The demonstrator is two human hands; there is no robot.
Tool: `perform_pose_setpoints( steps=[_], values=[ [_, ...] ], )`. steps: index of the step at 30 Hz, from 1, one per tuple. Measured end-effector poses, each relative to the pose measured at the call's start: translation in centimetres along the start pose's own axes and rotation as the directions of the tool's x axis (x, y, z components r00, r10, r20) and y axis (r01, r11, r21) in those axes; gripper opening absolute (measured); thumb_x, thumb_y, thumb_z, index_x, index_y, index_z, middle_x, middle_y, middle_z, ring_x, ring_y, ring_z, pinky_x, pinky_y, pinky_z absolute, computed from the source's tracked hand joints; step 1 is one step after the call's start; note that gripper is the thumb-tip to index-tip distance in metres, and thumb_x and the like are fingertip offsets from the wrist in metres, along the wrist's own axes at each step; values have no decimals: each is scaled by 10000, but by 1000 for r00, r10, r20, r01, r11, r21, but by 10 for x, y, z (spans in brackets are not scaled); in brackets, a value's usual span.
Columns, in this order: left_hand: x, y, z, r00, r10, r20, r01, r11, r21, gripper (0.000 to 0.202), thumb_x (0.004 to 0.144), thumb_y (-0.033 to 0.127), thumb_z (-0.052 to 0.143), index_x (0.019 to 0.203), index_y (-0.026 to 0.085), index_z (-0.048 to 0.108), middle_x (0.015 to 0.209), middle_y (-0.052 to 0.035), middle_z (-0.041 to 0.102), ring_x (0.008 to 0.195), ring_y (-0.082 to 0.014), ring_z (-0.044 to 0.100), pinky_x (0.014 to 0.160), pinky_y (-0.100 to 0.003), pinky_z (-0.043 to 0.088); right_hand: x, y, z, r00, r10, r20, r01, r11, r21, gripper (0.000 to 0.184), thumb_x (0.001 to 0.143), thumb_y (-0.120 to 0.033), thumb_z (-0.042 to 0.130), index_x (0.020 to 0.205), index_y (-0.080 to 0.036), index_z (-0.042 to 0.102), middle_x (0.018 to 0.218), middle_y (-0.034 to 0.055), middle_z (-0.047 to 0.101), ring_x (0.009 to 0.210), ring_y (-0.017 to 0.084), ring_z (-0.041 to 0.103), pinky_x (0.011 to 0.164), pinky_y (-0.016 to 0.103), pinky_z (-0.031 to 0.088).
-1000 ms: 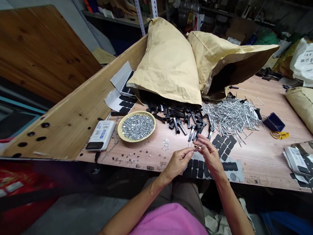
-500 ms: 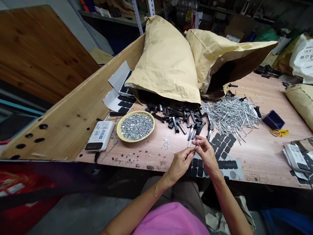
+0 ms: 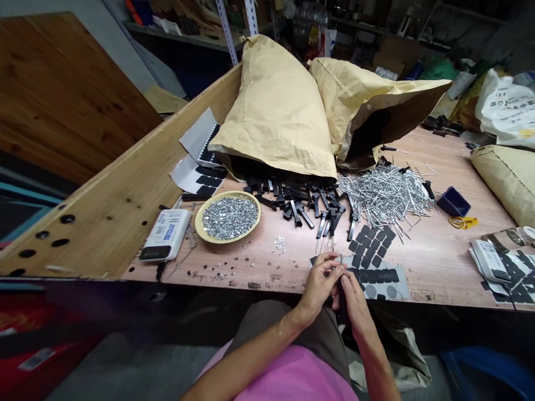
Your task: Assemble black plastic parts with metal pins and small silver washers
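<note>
My left hand (image 3: pixel 320 284) and my right hand (image 3: pixel 352 295) meet at the table's front edge, fingers closed. Between them is a dark, narrow black plastic piece (image 3: pixel 341 303), mostly covered by the fingers. A short thin bit of metal shows above the fingertips; whether it belongs to the piece I cannot tell. Just beyond the hands lie several black plastic pieces with metal strips (image 3: pixel 321 224), some with thin rods pointing toward me. Beside my right hand is a grey backing sheet (image 3: pixel 402 284) with black rounded pads (image 3: pixel 382 275).
A yellow bowl (image 3: pixel 198 225) of small metal nuts stands left, with loose nuts (image 3: pixel 280 243) nearby. Behind are a pile of metal rods (image 3: pixel 388 195) and large paper sacks (image 3: pixel 276 111). A white box-shaped device (image 3: pixel 166 234) lies far left; a dark blue tray (image 3: pixel 454 201) sits right.
Both hands have come down toward the table's front edge and closed in together. The dark piece now shows between them. The whole view has shifted slightly.
</note>
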State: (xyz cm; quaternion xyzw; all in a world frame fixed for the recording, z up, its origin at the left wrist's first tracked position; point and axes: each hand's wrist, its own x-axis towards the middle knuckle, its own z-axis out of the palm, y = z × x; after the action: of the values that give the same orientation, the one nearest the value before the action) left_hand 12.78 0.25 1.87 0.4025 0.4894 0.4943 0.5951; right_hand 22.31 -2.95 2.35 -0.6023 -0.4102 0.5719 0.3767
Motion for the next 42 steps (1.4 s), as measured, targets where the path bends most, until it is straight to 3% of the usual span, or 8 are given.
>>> perform_pose_setpoints(
  steps=[6,10,13,17,23,27,35,42],
  values=[
    [5,-9,-8,953,147,267,-256,861,439,194,844,237,547,786,200,728,882,-66,626,886,-186,590,781,-312,502,-18,21,-26,989,8,-150,-50,959,-278,480,842,-618,348,931,-203,573,521,-53,446,391,114,383,388,227,295],
    [50,-5,-21,910,326,256,-373,375,848,362,830,43,474,1051,241,682,1119,-108,603,1040,-272,514,818,-430,466,-21,30,-49,961,-3,-278,-157,818,-553,407,884,-504,283,861,-235,588,605,-9,551,478,148,487,453,234,336],
    [88,-8,-27,800,353,485,-546,94,833,326,800,26,511,971,234,695,1244,-94,560,1192,-306,426,948,-498,396,-24,28,-56,945,49,-324,-277,649,-709,360,906,-374,265,852,-249,598,637,2,591,560,163,537,514,230,332],
    [116,-19,-30,667,257,699,-717,-36,697,182,800,74,551,769,185,692,1266,-82,558,1245,-305,402,1020,-519,344,-27,23,-49,923,130,-361,-381,428,-820,306,918,-280,298,875,-248,599,710,18,634,628,159,569,534,229,275],
    [127,-21,-30,496,288,819,-862,50,504,209,884,153,462,790,198,643,1213,-64,603,1247,-238,421,1055,-503,327,-32,35,-36,921,156,-358,-390,308,-868,272,950,-252,310,977,-228,579,819,51,686,702,166,636,537,246,269],
    [117,-1,-18,447,411,794,-891,134,433,279,922,179,364,877,232,634,1068,-21,654,1176,-174,488,1073,-476,312,-37,40,-34,935,107,-337,-354,253,-901,283,970,-274,276,1015,-219,549,785,55,692,692,172,662,525,242,290],
    [57,32,-18,589,732,341,-740,321,591,330,942,308,328,918,186,633,580,-5,565,506,-103,502,522,-215,400,-34,36,-15,909,120,-399,-410,99,-907,284,964,-263,294,954,-178,565,762,92,688,700,198,678,535,228,353],
    [21,22,-66,746,665,25,-503,539,675,247,918,295,378,918,175,593,720,-28,671,496,-87,527,506,-201,343,-33,32,-10,892,118,-436,-451,189,-872,295,967,-250,286,962,-157,565,816,129,674,768,214,672,599,245,396]
  ],
)
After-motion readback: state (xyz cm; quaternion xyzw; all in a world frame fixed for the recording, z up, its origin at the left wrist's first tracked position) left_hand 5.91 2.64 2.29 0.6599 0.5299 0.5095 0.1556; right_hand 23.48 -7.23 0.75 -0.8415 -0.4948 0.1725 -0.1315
